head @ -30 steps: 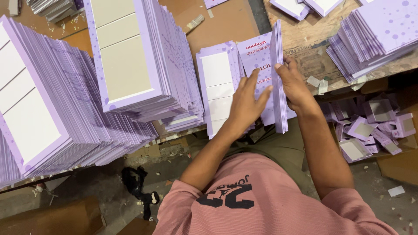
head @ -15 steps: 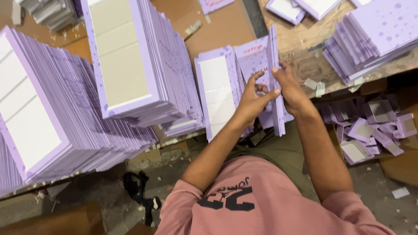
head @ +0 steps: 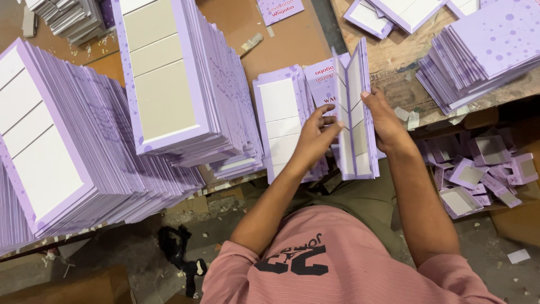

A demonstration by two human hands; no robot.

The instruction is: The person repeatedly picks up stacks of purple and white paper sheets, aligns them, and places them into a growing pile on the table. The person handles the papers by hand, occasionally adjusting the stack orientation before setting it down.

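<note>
A purple-edged cardboard cover (head: 353,107) with white inner panels stands folded upright at the bench's front edge. My left hand (head: 316,139) pinches its left flap with the fingertips. My right hand (head: 383,121) grips its right flap from outside. Just left of it lies a short stack of flat purple covers (head: 280,121), white panels facing up. A printed purple sheet (head: 322,84) lies underneath, partly hidden by the folded cover.
Tall leaning stacks of the same covers fill the left (head: 56,152) and centre (head: 174,84). Another stack (head: 484,50) sits at the right on a wooden board. Small folded purple boxes (head: 478,174) are heaped below right. A brush (head: 251,42) lies on the brown bench.
The cover has been folded from lying nearly flat to standing with both flaps raised. My left hand has shifted from pressing its face to pinching a flap.
</note>
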